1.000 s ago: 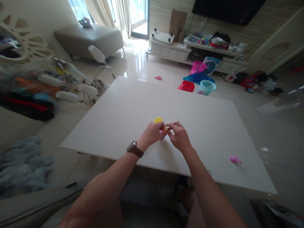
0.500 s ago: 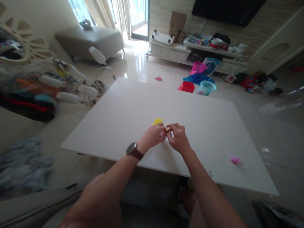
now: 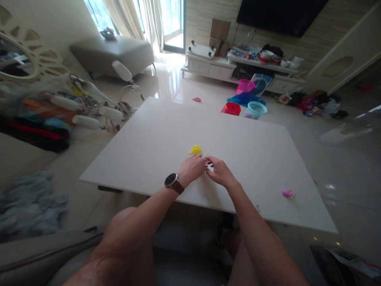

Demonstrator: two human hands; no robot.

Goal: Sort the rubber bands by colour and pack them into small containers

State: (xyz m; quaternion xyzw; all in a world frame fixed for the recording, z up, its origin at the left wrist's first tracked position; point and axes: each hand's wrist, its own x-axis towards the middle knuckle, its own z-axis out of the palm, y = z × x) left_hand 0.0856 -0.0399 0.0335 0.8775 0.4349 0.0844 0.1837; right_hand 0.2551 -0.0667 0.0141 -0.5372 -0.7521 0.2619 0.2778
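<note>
Both hands have sunk lower onto the desk (image 3: 166, 131), leaving the yellow piece (image 3: 195, 149) uncovered beyond them. The left hand (image 3: 193, 169) and right hand (image 3: 218, 173) pinch together fingertip to fingertip; what they grip is too small to tell.

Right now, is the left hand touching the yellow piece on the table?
Apart. The head view shows bare white table between the left hand and the yellow piece.

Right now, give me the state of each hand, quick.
Left hand: fingers pinched together over the white table; what they hold cannot be told.
Right hand: fingers curled, meeting the left; contents cannot be told.
</note>
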